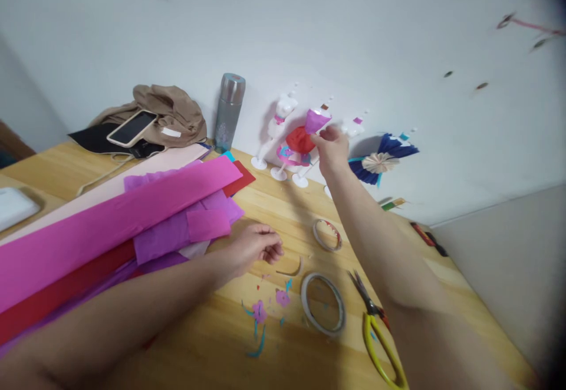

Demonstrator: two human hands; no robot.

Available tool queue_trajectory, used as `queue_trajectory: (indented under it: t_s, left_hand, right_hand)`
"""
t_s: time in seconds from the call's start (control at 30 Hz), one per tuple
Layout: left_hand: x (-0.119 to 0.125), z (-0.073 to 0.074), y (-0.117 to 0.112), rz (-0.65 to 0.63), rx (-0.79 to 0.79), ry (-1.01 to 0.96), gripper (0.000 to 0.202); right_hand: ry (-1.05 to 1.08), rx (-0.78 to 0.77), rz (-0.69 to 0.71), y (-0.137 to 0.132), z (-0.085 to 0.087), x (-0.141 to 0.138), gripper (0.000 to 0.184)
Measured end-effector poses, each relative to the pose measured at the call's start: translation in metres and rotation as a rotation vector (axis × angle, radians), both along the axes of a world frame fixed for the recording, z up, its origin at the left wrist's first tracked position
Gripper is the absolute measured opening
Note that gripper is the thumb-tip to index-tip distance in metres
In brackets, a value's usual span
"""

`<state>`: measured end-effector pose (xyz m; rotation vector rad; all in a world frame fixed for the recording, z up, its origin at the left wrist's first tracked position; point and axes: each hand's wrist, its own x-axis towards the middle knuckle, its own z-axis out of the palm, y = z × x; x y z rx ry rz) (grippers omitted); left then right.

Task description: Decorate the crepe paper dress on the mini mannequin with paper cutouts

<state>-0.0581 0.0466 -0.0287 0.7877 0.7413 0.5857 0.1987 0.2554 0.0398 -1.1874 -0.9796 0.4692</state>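
Observation:
My right hand reaches to a row of miniature dress forms by the wall. Its fingers are closed at the form with a purple bodice and red skirt; the exact grip is partly hidden. Behind the hand shows a bare white form. To the left stands a white form with a pink band, and to the right one in a pleated dark blue dress. My left hand lies on the table beside pink and purple crepe paper, fingers curled, with nothing visible in them.
Two tape rolls lie mid-table. Yellow-handled scissors are under my right forearm, near paper flowers and scraps. A grey bottle, a phone and brown cloth sit at the back left; a red cutter lies right.

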Motion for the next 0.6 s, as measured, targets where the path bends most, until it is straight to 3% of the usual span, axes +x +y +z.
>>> queue_trajectory:
  t_s: [0.17, 0.4, 0.6]
  left_hand:
    - [0.001, 0.000, -0.001, 0.005, -0.013, 0.003, 0.019]
    - [0.001, 0.000, 0.000, 0.006, -0.009, 0.009, 0.018]
    - [0.001, 0.003, -0.001, 0.013, -0.004, 0.032, 0.019]
  right_hand:
    - [-0.011, 0.053, 0.154, 0.008, 0.009, -0.014, 0.054]
    - [-0.027, 0.011, 0.154, 0.007, 0.019, -0.020, 0.056]
    - [-0.020, 0.006, 0.248, -0.019, 0.033, -0.019, 0.050]
